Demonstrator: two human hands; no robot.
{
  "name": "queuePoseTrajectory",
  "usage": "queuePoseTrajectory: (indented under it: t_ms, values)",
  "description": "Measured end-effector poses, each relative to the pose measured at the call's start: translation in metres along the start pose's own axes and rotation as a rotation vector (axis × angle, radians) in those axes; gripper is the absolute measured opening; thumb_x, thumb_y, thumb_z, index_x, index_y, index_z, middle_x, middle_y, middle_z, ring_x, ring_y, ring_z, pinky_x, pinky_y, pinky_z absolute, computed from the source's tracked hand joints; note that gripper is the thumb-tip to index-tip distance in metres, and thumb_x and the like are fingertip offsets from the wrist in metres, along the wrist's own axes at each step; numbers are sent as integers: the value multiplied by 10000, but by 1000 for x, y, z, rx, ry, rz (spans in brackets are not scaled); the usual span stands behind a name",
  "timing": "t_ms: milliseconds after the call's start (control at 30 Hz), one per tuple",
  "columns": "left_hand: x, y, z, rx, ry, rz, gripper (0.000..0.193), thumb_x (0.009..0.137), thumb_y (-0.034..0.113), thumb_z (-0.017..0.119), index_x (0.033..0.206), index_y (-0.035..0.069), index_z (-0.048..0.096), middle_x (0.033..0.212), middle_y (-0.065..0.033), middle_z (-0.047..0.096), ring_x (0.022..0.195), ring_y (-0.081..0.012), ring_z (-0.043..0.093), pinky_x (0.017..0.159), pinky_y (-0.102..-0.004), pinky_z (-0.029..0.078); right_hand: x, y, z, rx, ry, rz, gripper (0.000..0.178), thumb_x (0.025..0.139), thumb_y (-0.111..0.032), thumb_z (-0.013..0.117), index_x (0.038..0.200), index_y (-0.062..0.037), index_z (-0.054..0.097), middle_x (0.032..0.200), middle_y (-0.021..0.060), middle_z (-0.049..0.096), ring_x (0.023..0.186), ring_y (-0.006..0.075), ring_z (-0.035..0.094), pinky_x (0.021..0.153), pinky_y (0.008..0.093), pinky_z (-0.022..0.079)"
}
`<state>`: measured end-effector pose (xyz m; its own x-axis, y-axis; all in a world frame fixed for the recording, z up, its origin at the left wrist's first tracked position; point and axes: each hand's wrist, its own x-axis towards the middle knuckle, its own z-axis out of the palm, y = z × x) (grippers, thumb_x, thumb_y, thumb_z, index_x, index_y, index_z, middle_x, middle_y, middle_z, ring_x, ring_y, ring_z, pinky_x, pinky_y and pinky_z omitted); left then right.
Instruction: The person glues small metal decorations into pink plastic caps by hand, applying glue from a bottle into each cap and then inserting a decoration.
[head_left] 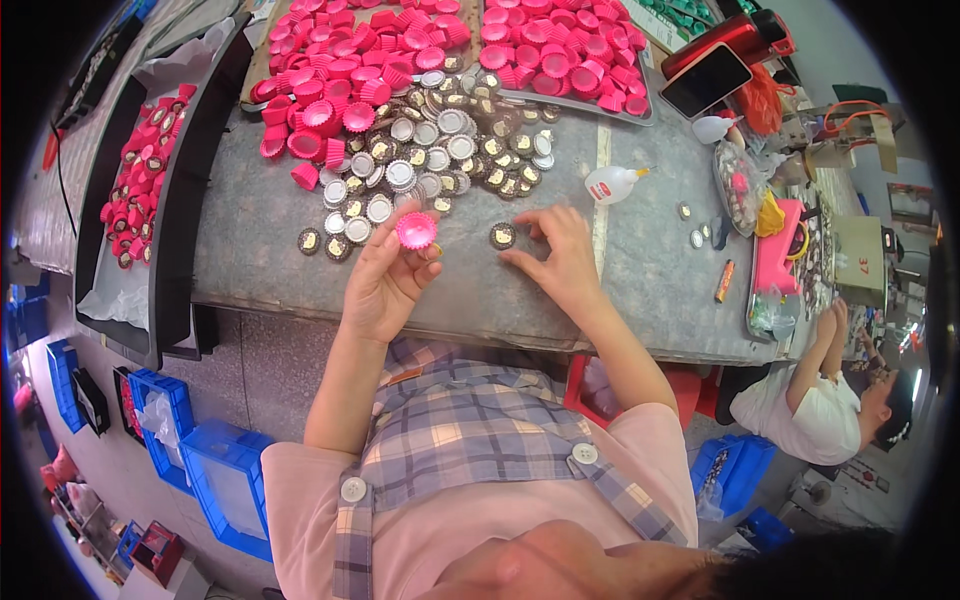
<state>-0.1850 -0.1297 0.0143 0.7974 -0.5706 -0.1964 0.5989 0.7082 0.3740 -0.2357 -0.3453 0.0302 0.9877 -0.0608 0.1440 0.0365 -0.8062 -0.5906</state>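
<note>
My left hand (382,278) is closed round a small pink fluted cup (416,231), its hollow facing up. Just to the right, a round brown disc with a cream centre (503,236) lies flat on the grey table. My right hand (560,255) is beside that disc, thumb and forefinger apart near its edge; I cannot tell whether they touch it. Beyond both hands spreads a loose heap of brown discs (495,147) and silvery-white ones (399,174). Pink fluted cups (320,118) are piled at the heap's far left side.
A tray of pink cups (590,60) stands at the far side. A black bin (180,250) at left holds filled cups (145,190). A white glue bottle (612,184), a phone (706,80) and a red flask (740,42) lie to the right. Another person (810,410) sits at right.
</note>
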Motion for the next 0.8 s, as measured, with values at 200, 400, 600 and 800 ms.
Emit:
queuePoseTrajectory:
  t_ms: [200,400,600,800]
  values:
    - [-1,-13,2,91,5,-31,382,860,153,487,1211,41,387,1175,-156,472,864,-189,578,729,-309,508,-2,4,4,-26,73,-73,281,628,-236,708,842,-98,589,714,24,471,743,205,448,687,323,325]
    - [-2,-21,12,199,27,-24,325,855,157,503,1154,56,425,1168,-154,477,877,-184,574,731,-303,510,-2,-34,-21,237,57,-96,281,635,-243,707,861,-107,613,716,16,480,753,195,455,686,318,320]
    - [-4,-25,18,316,47,8,317,841,155,533,1129,49,453,1104,-87,520,949,-139,528,804,-279,449,2,-50,-19,173,58,-201,287,645,-251,698,880,-111,613,749,15,495,760,195,454,689,322,316]
    - [-6,-24,20,362,9,6,314,831,156,555,1113,47,474,1064,-39,537,969,-109,500,831,-260,412,3,-53,-18,70,75,-265,297,650,-243,687,908,-115,612,771,14,501,766,196,454,693,329,312]
